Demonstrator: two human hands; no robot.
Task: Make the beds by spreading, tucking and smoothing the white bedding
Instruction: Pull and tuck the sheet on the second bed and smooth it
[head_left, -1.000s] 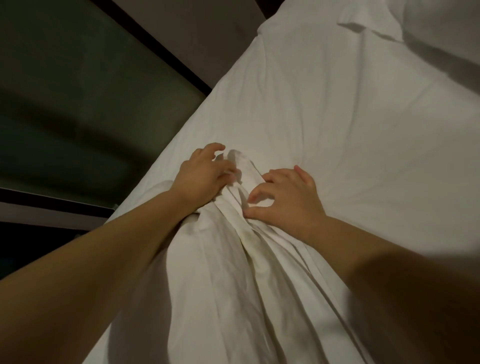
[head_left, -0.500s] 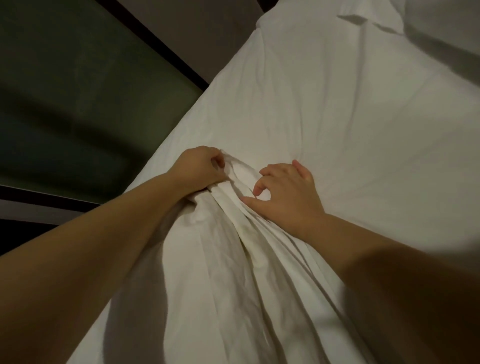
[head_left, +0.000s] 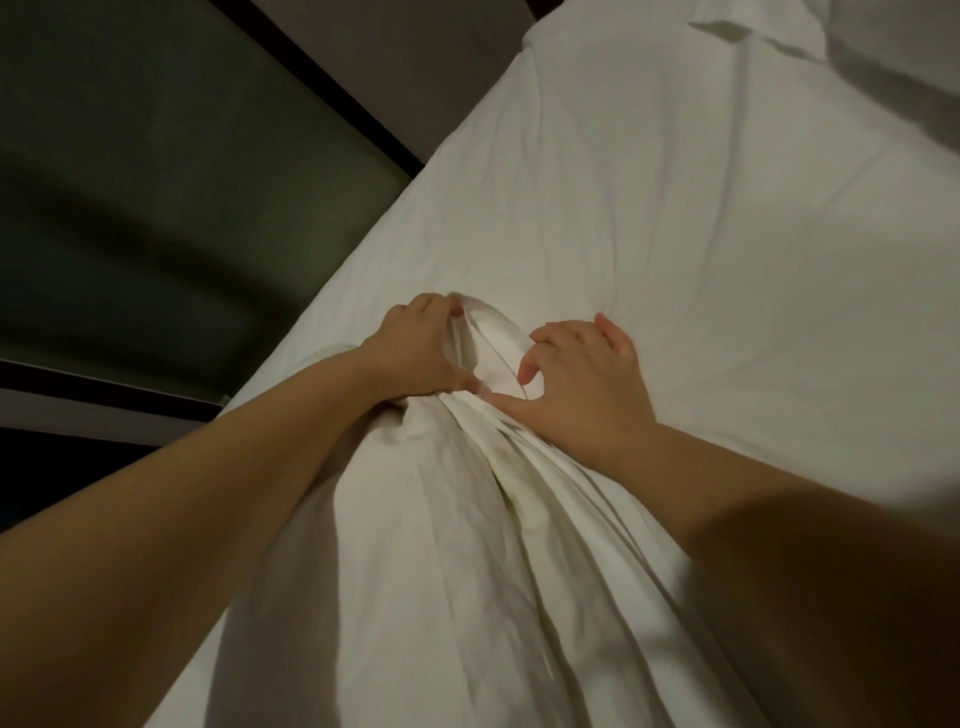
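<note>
While the head view is the only one to go by, it shows plenty: the white bedding (head_left: 675, 249) lies spread over the bed, reaching far ahead, and is drawn up into a gathered ridge (head_left: 491, 348) near the bed's left edge, beside a dark wall panel (head_left: 156, 182). The left hand (head_left: 421, 353) grips that ridge, fingers curled over its top and thumb tucked in beneath. The right hand (head_left: 582, 384) rests palm-down on the cloth just beside it, thumb and bent forefinger bracketing a pleat; whether they actually nip it I cannot tell. Long creases run from the ridge toward the camera, and fainter ones fan out across the flat part. My judgement is that the slack is being collected for a tuck or a pull. To do it well, keep the right palm anchoring the flat part, draw the ridge evenly toward the edge, not upward, then sweep outward so the radiating creases go.
</note>
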